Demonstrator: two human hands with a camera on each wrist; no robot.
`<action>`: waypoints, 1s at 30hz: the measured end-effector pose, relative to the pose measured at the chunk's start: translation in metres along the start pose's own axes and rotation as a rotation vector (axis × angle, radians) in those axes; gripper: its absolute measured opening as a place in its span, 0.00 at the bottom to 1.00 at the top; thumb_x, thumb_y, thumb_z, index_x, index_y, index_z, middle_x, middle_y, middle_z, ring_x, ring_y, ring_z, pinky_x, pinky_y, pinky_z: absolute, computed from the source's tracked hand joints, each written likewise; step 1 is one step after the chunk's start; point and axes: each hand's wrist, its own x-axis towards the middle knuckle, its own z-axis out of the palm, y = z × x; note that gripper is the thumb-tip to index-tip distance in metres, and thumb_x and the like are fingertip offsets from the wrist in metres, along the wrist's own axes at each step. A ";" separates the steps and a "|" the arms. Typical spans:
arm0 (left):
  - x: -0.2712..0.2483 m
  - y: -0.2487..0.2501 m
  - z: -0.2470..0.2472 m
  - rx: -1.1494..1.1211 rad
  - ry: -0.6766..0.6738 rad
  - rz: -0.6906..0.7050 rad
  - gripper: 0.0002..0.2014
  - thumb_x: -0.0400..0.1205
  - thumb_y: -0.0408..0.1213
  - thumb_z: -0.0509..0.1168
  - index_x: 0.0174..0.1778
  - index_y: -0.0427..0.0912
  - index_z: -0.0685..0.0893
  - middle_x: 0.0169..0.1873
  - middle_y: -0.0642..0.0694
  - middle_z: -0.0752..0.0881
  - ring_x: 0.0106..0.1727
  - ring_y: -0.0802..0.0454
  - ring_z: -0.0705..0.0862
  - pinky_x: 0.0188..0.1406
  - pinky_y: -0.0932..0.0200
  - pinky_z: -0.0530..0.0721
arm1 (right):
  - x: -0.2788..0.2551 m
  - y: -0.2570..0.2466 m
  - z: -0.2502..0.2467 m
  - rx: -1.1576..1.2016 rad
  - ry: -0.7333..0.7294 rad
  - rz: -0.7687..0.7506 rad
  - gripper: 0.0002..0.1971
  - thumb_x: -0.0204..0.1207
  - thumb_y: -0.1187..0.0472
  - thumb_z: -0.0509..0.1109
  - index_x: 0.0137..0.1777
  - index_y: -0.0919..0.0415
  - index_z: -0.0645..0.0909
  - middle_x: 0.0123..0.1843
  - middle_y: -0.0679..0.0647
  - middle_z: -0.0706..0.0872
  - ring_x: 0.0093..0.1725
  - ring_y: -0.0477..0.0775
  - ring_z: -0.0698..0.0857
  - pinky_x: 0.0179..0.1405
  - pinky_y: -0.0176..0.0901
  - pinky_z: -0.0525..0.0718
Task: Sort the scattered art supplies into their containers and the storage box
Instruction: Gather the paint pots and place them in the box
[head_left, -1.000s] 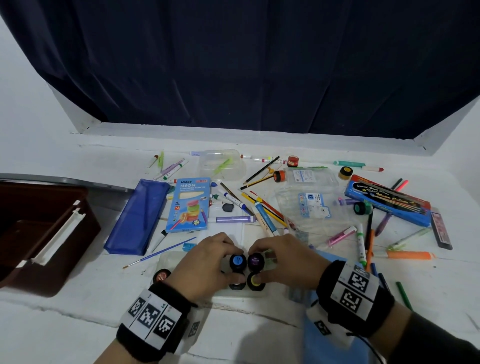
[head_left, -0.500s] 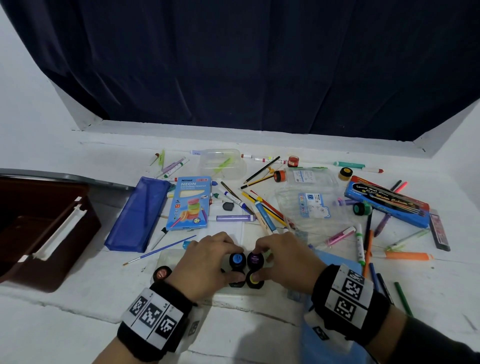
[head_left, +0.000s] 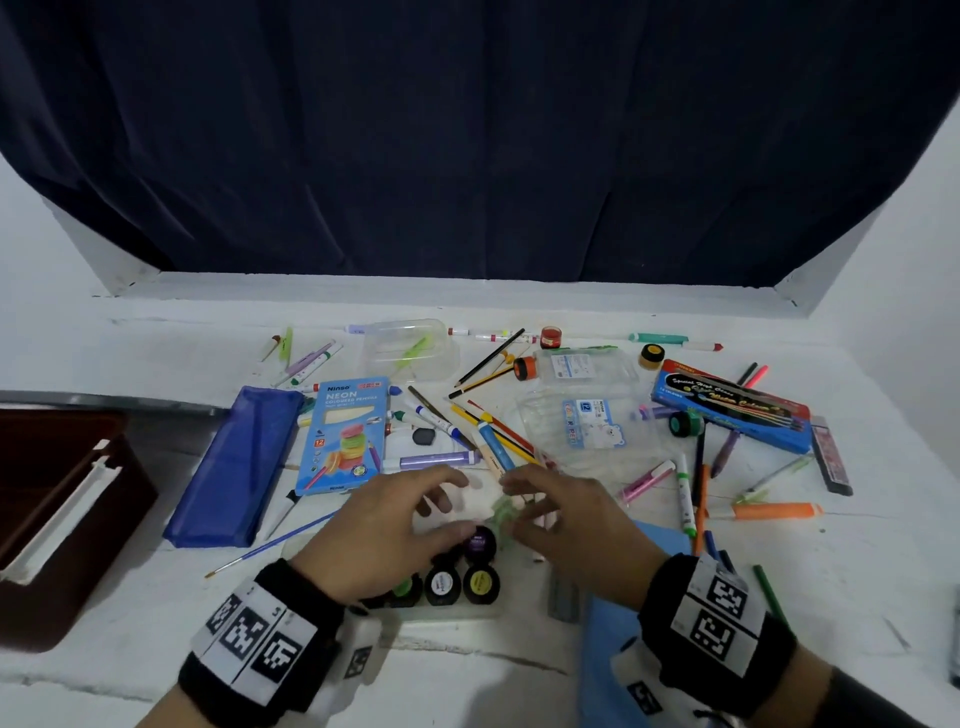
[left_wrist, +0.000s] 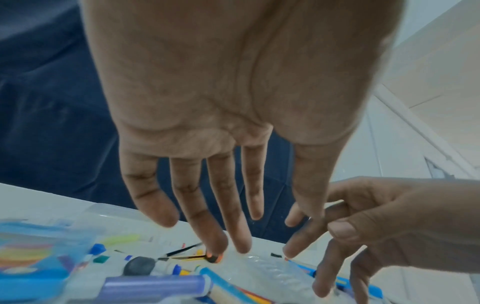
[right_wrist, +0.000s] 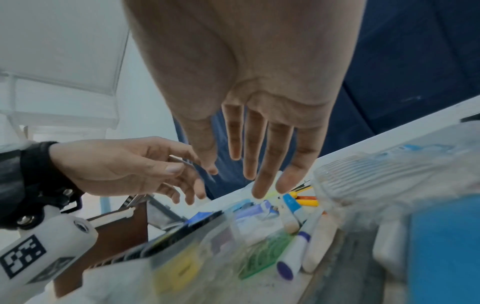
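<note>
Both empty: left hand (head_left: 384, 530) and right hand (head_left: 566, 519), fingers loosely spread, low centre of frame. Paint pots (head_left: 462, 577) grouped just below them in a clear tray (head_left: 447, 613), seemingly. Risk: knocking a pot over with a careless reach across the surrounding markers (head_left: 684, 493).

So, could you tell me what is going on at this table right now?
A person is sorting art supplies. Both hands hover open above a clear tray of small paint pots at the near edge: the left hand and the right hand hold nothing. Markers, pencils and a Neon coloured pencils box lie scattered beyond, with a blue pouch to the left. The brown storage box stands open at the far left.
</note>
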 end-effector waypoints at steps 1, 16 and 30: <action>0.005 0.004 -0.003 -0.053 0.015 0.012 0.17 0.77 0.65 0.68 0.60 0.71 0.78 0.47 0.64 0.87 0.51 0.65 0.84 0.50 0.63 0.82 | -0.003 0.000 -0.006 0.040 0.052 0.003 0.15 0.77 0.57 0.76 0.62 0.47 0.81 0.58 0.41 0.88 0.48 0.38 0.88 0.40 0.28 0.82; 0.171 0.021 -0.021 -0.226 0.027 0.018 0.08 0.82 0.50 0.71 0.55 0.60 0.83 0.45 0.53 0.86 0.43 0.54 0.85 0.43 0.61 0.82 | 0.013 0.095 -0.137 -0.191 0.466 0.188 0.11 0.77 0.66 0.73 0.52 0.50 0.82 0.42 0.40 0.87 0.42 0.38 0.86 0.43 0.24 0.79; 0.279 -0.005 0.017 0.118 -0.226 -0.065 0.17 0.84 0.37 0.65 0.67 0.58 0.81 0.59 0.53 0.84 0.60 0.50 0.83 0.60 0.59 0.79 | 0.054 0.141 -0.169 -0.525 0.142 0.320 0.07 0.78 0.61 0.68 0.52 0.48 0.81 0.49 0.44 0.85 0.48 0.47 0.84 0.47 0.37 0.81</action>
